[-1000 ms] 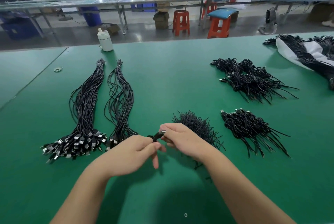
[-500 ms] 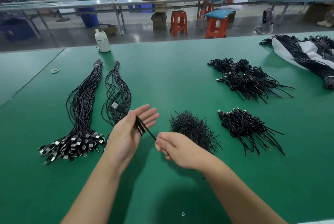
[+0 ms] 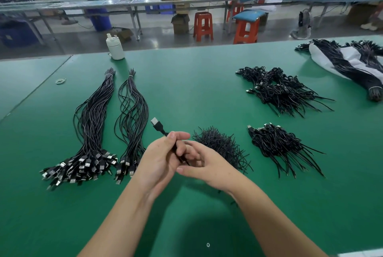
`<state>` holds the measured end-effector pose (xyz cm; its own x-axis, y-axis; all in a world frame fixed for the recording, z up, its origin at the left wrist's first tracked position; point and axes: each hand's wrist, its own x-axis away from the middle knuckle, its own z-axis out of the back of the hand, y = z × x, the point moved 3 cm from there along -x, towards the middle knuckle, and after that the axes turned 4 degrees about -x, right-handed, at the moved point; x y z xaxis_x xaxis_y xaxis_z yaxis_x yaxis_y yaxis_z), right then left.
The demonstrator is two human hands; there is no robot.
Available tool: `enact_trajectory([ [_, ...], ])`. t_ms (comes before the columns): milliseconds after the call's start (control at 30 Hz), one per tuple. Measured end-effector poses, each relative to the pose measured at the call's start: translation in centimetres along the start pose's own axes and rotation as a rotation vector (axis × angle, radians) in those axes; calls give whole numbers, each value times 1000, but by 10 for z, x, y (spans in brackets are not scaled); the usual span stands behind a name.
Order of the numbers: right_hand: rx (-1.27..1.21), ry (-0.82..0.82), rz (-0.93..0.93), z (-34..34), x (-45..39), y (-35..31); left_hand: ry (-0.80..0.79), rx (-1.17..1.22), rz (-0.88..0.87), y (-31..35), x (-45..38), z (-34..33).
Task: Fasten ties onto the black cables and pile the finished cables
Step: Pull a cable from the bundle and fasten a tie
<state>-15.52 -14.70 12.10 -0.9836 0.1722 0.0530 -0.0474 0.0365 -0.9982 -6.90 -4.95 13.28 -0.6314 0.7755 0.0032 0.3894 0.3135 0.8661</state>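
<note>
While left hand grips black cable, right hand pinches its lower end.

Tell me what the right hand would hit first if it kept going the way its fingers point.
Its fingers point left, so the right hand would first meet the left hand gripping the black USB cable; they look nearly touching already.
</note>
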Motion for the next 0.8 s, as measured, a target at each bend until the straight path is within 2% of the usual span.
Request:
enact_trajectory([
  [133, -22, 71, 34, 4, -3, 2, -80, -13, 40, -3, 1, -6],
  [233, -99, 109, 40, 5, -2, 7, -164, 2, 159, -4, 0, -5],
  [333, -69, 149, 49, 8, 1, 13, -209, -3, 260, -6, 1, 0],
  [467, -76, 142, 79, 8, 6, 20, -272, -90, 283, -7, 2, -1],
  [533, -5, 181, 95, 9, 9, 22, -249, -162, 276, -8, 4, -2],
  [600, 107, 269, 100, 13, 11, 22, -138, -340, 231, -13, 5, 2],
  [667, 374, 341, 133, 18, 12, 20, 48, -699, 164, -19, 7, 8],
  [733, 765, 269, 117, 15, 13, 20, 198, -996, 101, -21, 9, 11],
  [800, 960, 197, 82, 10, 13, 24, 232, -1184, 67, -21, 11, 11],
])
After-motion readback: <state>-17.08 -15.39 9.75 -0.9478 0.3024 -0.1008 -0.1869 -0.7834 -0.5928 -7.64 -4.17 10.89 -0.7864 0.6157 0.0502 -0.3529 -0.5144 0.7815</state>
